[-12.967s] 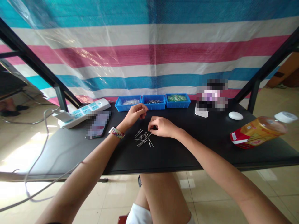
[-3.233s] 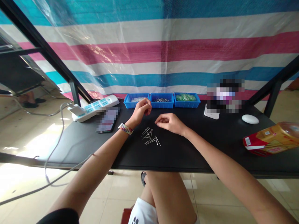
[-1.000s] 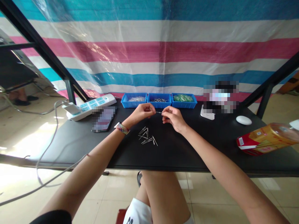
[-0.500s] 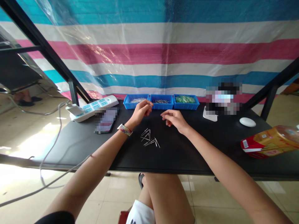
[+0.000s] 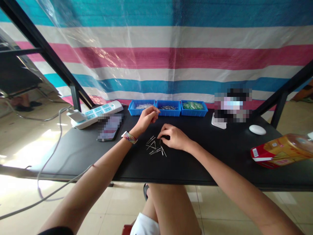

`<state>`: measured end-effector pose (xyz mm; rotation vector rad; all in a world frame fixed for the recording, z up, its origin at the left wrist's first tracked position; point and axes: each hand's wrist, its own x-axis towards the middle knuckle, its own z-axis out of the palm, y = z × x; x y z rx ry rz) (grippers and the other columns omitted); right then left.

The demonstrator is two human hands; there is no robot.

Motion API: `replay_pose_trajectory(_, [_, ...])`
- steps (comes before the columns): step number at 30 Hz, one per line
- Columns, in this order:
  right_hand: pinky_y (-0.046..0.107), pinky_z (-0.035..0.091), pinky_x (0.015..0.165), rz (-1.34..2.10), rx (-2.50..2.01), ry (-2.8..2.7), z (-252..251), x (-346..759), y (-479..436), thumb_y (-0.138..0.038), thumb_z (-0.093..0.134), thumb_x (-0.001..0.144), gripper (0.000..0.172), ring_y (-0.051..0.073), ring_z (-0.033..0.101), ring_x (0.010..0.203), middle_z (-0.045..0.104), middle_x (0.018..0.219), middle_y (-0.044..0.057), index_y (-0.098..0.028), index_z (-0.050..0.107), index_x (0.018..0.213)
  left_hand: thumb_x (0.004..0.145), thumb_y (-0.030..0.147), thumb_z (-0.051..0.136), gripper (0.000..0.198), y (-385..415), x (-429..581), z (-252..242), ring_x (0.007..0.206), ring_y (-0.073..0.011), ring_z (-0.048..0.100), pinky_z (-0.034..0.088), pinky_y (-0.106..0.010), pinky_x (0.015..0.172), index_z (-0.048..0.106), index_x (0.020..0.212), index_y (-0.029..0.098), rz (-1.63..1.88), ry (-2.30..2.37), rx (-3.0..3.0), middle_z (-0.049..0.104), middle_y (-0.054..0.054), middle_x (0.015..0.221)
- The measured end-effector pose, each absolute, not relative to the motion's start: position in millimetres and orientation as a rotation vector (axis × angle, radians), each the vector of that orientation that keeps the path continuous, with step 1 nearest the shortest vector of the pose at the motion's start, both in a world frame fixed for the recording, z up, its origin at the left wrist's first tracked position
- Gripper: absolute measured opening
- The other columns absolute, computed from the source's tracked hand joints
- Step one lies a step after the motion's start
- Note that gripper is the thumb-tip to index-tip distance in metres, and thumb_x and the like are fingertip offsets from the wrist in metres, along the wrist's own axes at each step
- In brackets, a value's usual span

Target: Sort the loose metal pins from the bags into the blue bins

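Observation:
A small heap of thin metal pins [image 5: 154, 147] lies on the black table [image 5: 215, 153]. My right hand [image 5: 171, 136] rests at the heap's right edge, fingers curled down in a pinch on the pins. My left hand [image 5: 147, 117] is raised just behind the heap, in front of the blue bins, with its fingertips pressed together on something too small to name. A woven band is on my left wrist.
Three blue bins [image 5: 168, 108] line the table's back edge, holding clear, metal and green parts. A white power strip [image 5: 96, 113] and a phone [image 5: 109, 127] lie at the left. A white puck [image 5: 257, 129] and a lying bottle [image 5: 281, 149] are at the right.
My right hand has dropped from mid-air near the left hand down to the pin heap. A second ago both hands met on a single pin. The left hand has hardly moved.

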<state>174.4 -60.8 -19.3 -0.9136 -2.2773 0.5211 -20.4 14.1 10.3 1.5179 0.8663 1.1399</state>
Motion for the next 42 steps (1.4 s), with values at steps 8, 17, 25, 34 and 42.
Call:
replay_pose_trajectory(8, [0.034, 0.051, 0.088, 0.527, -0.942, -2.278, -18.1, 196.0, -46.1, -0.001, 0.074, 0.084, 0.019, 0.021, 0.065, 0.093, 0.069, 0.095, 0.004, -0.02, 0.077, 0.089, 0.081, 0.035, 0.066, 0.022, 15.1, -20.1, 6.8, 0.049, -0.009, 0.048, 0.029, -0.021, 0.047, 0.065, 0.093, 0.017, 1.079, 0.863, 1.566, 0.056, 0.004, 0.064])
replay_pose_trajectory(17, [0.033, 0.055, 0.075, 0.932, -0.927, -1.663, -13.9, 193.4, -41.1, -0.037, 0.085, 0.083, 0.02, 0.019, 0.069, 0.076, 0.075, 0.083, 0.001, -0.021, 0.072, 0.088, 0.095, 0.057, 0.059, 0.051, 14.8, -25.2, 13.0, 0.051, -0.011, 0.048, 0.036, -0.023, 0.05, 0.07, 0.07, 0.014, 0.795, 0.879, 1.876, 0.056, -0.002, 0.057])
replay_pose_trajectory(25, [0.032, 0.054, 0.071, 0.902, -0.893, -1.677, -15.0, 189.6, -43.6, -0.038, 0.085, 0.081, 0.023, 0.018, 0.066, 0.072, 0.073, 0.081, 0.001, -0.021, 0.071, 0.086, 0.087, 0.058, 0.074, 0.048, 6.9, -22.3, 19.2, 0.054, -0.0098, 0.05, 0.036, -0.022, 0.05, 0.069, 0.069, 0.014, 0.667, 0.823, 1.789, 0.058, -0.002, 0.06])
replay_pose_trajectory(34, [0.032, 0.054, 0.069, 0.919, -0.981, -1.534, -11.4, 190.9, -42.8, -0.043, 0.085, 0.081, 0.025, 0.018, 0.067, 0.074, 0.073, 0.08, 0.002, -0.022, 0.073, 0.086, 0.084, 0.057, 0.081, 0.046, 8.6, -22.4, 18.3, 0.055, -0.0093, 0.05, 0.036, -0.021, 0.051, 0.069, 0.075, 0.014, 0.709, 0.83, 1.795, 0.057, 0.001, 0.062])
replay_pose_trajectory(42, [0.026, 0.059, 0.064, 1.401, -0.969, -1.059, -10.0, 192.1, -41.6, -0.041, 0.092, 0.065, 0.036, 0.014, 0.069, 0.071, 0.072, 0.08, 0.0, -0.02, 0.07, 0.084, 0.078, 0.053, 0.088, 0.043, 6.5, -19.9, 20.0, 0.058, -0.0089, 0.05, 0.039, -0.021, 0.052, 0.069, 0.084, 0.015, 0.837, 0.814, 1.788, 0.062, 0.0, 0.073])
